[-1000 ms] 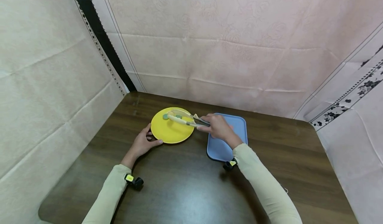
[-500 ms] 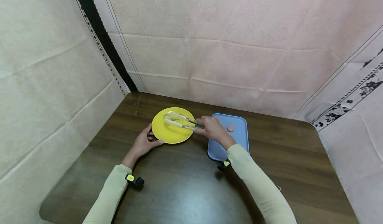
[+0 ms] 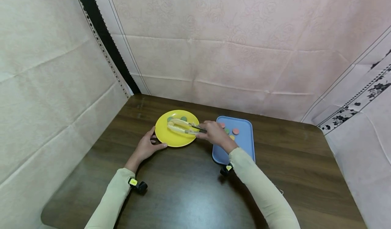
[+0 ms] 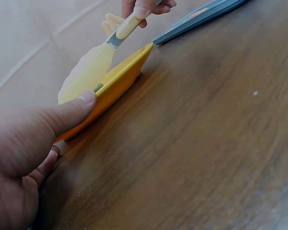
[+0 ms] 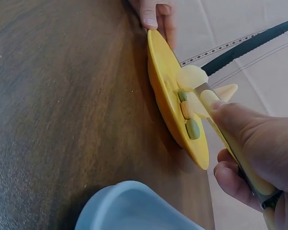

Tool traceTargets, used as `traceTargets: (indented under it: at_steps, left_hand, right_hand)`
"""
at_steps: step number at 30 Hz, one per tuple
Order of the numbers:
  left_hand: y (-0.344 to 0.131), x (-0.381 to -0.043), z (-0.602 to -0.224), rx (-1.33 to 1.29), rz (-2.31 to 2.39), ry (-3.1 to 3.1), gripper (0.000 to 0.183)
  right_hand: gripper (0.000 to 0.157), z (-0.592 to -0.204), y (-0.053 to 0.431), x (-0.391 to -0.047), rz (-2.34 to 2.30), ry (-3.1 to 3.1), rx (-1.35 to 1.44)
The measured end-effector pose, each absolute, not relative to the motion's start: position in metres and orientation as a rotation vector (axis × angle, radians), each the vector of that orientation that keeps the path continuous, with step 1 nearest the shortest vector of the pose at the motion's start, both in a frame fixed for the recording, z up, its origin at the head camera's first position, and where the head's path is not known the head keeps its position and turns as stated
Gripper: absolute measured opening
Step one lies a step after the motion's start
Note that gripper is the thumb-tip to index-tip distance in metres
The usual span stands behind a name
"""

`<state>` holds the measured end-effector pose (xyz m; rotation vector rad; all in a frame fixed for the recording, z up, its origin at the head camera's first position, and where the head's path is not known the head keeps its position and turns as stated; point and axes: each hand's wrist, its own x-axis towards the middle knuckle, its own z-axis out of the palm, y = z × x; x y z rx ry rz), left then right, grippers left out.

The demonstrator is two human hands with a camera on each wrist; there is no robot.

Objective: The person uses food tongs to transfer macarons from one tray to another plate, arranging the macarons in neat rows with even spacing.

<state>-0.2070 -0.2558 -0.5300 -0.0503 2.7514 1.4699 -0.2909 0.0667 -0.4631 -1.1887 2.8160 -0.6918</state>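
My left hand grips the near-left rim of a round yellow plate, its thumb on the rim in the left wrist view. In my right hand is a pair of tongs with pale, scalloped heads, reaching over the plate from the right. Two green discs lie on the plate behind the tongs. In the right wrist view, an orange-yellow disc stands between the green ones, right by the tong heads.
A blue rectangular tray stands right of the plate, partly under my right forearm. Pink discs, a green disc and a yellow disc lie in it. Cloth hangs behind the brown table.
My right hand has moved left, carrying the tongs slightly left and nearer to me over the plate. More discs in the blue tray are uncovered. My left hand stays at the rim.
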Motion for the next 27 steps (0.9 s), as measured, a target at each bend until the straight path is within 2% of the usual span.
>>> traceTargets:
  at_steps: [13, 27]
  left_hand:
    - [-0.253, -0.208, -0.530, -0.054, 1.465, 2.751, 0.115]
    - [-0.255, -0.206, -0.529, -0.058, 1.468, 2.757, 0.115]
  right_hand:
    - [0.051, -0.455, 0.078, -0.290, -0.674, 2.857, -1.180]
    - [0.050, -0.411, 0.150, -0.269, -0.739, 2.988, -1.117]
